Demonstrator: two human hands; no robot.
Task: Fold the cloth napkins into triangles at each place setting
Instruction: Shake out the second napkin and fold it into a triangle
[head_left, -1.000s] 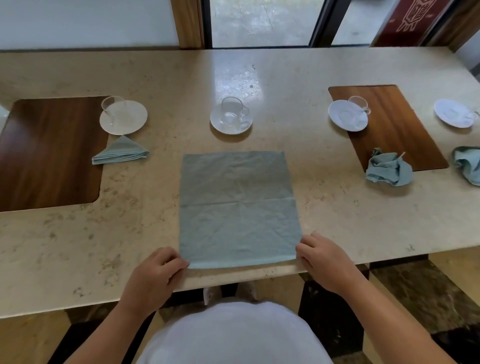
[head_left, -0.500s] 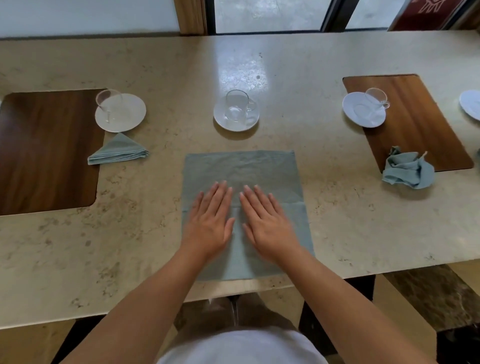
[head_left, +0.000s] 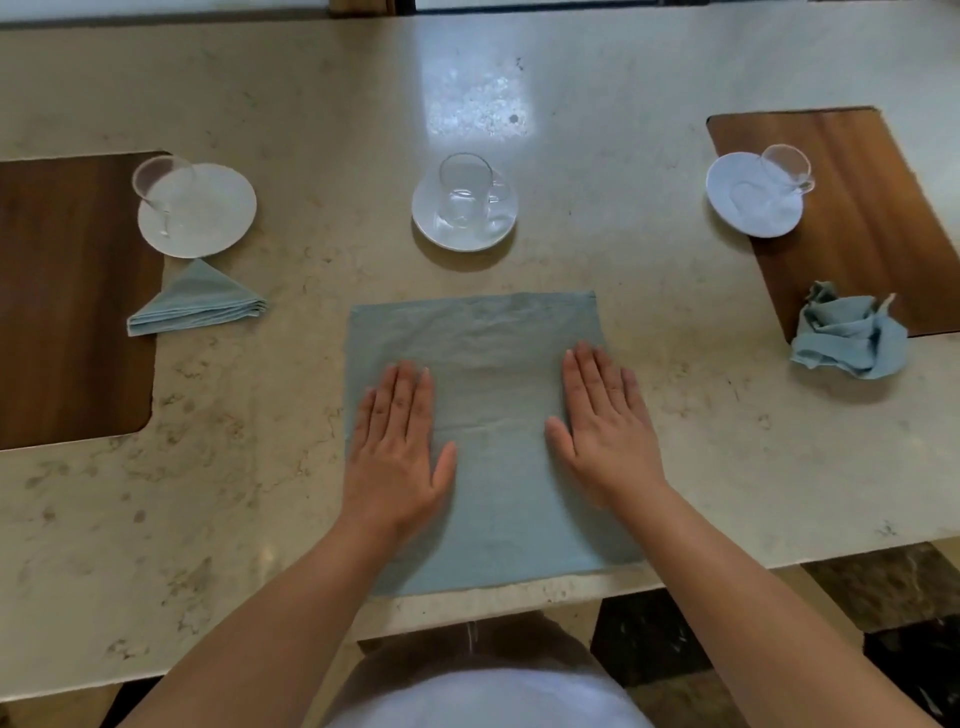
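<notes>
Soft daylight comes from the far side and makes a white glare patch on the stone table (head_left: 597, 156). The picture is slightly blurred, and the table edges bend at the sides.

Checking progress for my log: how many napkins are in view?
3. Folded napkin beside the left saucer; flat napkin at centre under left hand and right hand; crumpled napkin at the right mat's near edge. More may lie beyond the frame.
</notes>
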